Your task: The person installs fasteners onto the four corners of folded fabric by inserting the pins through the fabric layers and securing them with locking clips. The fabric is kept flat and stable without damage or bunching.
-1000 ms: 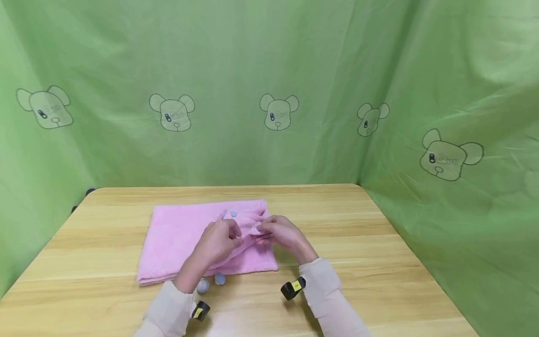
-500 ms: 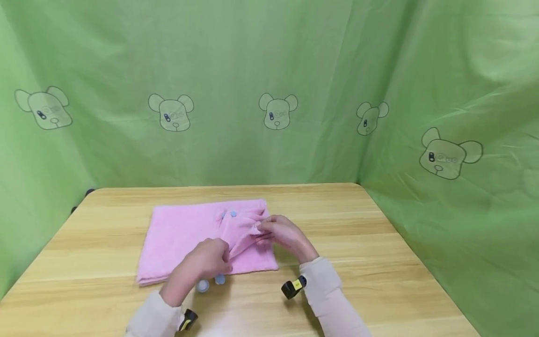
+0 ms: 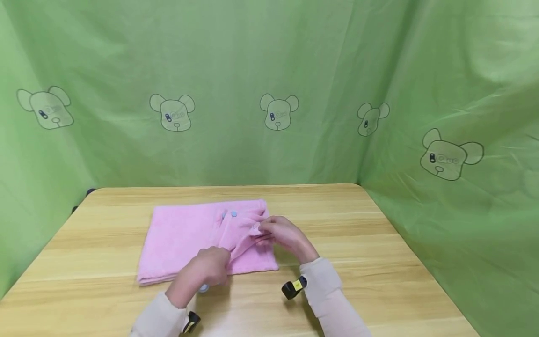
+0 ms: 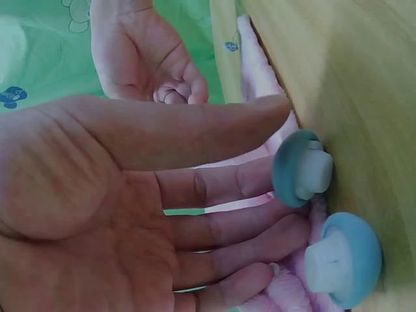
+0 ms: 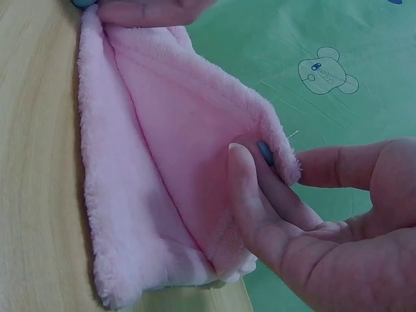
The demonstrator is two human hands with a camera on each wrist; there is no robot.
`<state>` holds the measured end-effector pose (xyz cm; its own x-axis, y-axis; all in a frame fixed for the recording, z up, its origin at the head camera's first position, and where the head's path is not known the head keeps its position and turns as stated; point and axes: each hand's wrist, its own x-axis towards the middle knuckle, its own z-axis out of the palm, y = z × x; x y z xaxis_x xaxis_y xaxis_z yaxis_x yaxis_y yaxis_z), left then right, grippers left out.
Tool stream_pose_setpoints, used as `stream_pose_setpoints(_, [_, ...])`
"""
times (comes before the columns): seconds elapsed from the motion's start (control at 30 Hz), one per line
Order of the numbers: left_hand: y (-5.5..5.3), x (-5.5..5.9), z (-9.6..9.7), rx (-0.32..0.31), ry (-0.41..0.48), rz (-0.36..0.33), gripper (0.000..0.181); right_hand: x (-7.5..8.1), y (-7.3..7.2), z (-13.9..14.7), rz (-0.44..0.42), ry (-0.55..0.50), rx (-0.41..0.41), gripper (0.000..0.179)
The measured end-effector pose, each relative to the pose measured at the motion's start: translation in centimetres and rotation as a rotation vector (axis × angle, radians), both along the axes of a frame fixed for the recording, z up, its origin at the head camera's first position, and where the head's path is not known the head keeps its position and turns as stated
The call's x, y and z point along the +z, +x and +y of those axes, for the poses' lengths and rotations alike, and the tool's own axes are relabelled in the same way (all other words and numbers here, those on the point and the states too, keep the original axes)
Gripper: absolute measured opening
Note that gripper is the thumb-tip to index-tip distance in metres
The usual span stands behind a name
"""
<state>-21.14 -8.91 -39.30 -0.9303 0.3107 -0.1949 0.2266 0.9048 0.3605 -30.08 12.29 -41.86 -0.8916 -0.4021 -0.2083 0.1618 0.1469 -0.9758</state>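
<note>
Pink cloth (image 3: pixel 181 234), one: folded, lying on the table (image 3: pixel 358 234), right end raised and creased.

Right hand (image 3: pixel 284 232): at right end of the cloth, pinching a lifted flap of it. Blue piece (image 5: pixel 265 153) among the fingers, against the cloth; pale sliver (image 5: pixel 293 135), possibly a pin, jutting from the cloth's rim.

Left hand (image 3: pixel 207 266): at near edge of the cloth, thumb and fingers extended, nothing clearly gripped.

Caps, blue with white stems, two: first cap (image 4: pixel 290 170) by left fingertips; second cap (image 4: pixel 354 260) near it; both beside near edge of the cloth.

Blue button (image 3: pixel 233 213): on the cloth, towards far edge.

Step in hand, by judgement: picking up one cap for the pinched flap. Best done by gripping the rim, stem left free; holding the flap steady; staying wide of any point; pressing straight, never aslant.

Obscured: caps, mostly covered by left hand in head view; fingertip contact, cannot tell. Back of the blue piece, hidden by fingers. Bluish spot (image 3: pixel 223 216) beside button on the cloth, too small to identify.
</note>
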Motion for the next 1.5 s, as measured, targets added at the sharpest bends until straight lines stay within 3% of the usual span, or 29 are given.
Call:
stream_pose_setpoints(0.33, [-0.1, -0.6, 0.2, -0.025, -0.016, 0.045, 0.034, 0.0, 0.0, 0.2, -0.001, -0.008, 0.014, 0.031])
stream_pose_setpoints(0.7, [-0.1, -0.6, 0.4, -0.004, -0.025, 0.031, 0.035, 0.0, -0.1, -0.1, -0.007, -0.002, 0.007, 0.032])
stream_pose_setpoints(0.9, [-0.2, -0.6, 0.3, -0.013, -0.007, -0.011, 0.031, -0.1, -0.2, 0.0, -0.006, 0.001, 0.008, 0.031])
stream_pose_setpoints(1.03, [-0.3, -0.4, 0.0, -0.05, 0.059, -0.029, 0.027, 0.0, -0.1, 0.0, -0.001, 0.004, 0.013, 0.031])
stream_pose_setpoints(1.2, [-0.8, 0.5, -0.5, -0.109, 0.182, 0.026, 0.019, -0.1, -0.1, 0.0, 0.002, -0.008, 0.033, 0.031])
stream_pose_setpoints(1.37, [-2.1, 1.8, -0.3, -0.07, 0.291, 0.08, 0.016, -0.1, -0.2, -0.1, 0.004, -0.016, 0.019, 0.024])
stream_pose_setpoints(1.5, [-3.2, 2.1, 0.0, -0.018, 0.386, 0.099, 0.012, 0.1, 0.1, -0.1, 0.0, -0.015, -0.007, 0.021])
